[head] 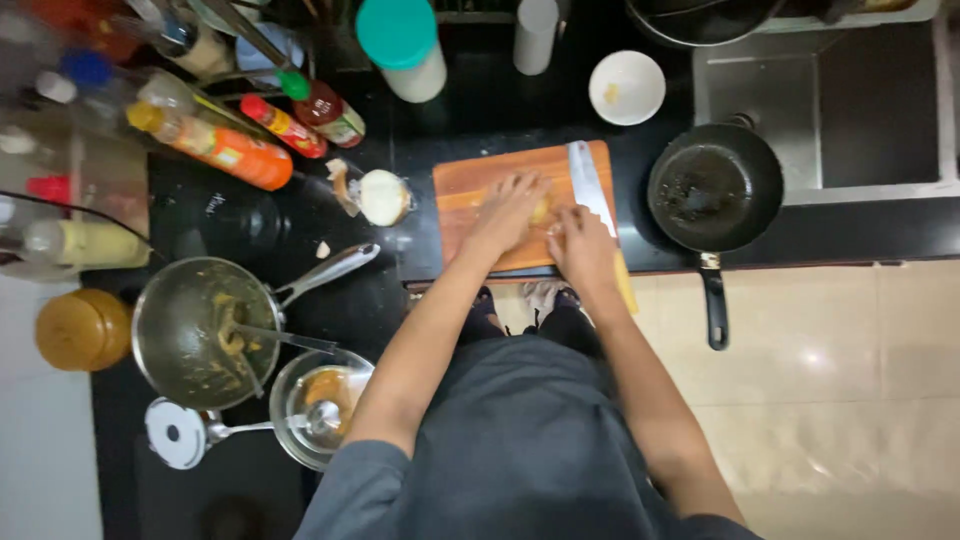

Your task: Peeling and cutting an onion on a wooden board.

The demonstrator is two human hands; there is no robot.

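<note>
Hands (545,225) on cutting board (470,185), cleaver (590,185) beside

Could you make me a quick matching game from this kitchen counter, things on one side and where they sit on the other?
Things:
1. knife
2. black frying pan
3. small white bowl
4. steel saucepan

Places:
A. behind the cutting board, near the sink
B. on the cutting board, by the right hand
C. far left of the counter
D. just right of the cutting board

Pairs: 1-B, 2-D, 3-A, 4-C
</note>
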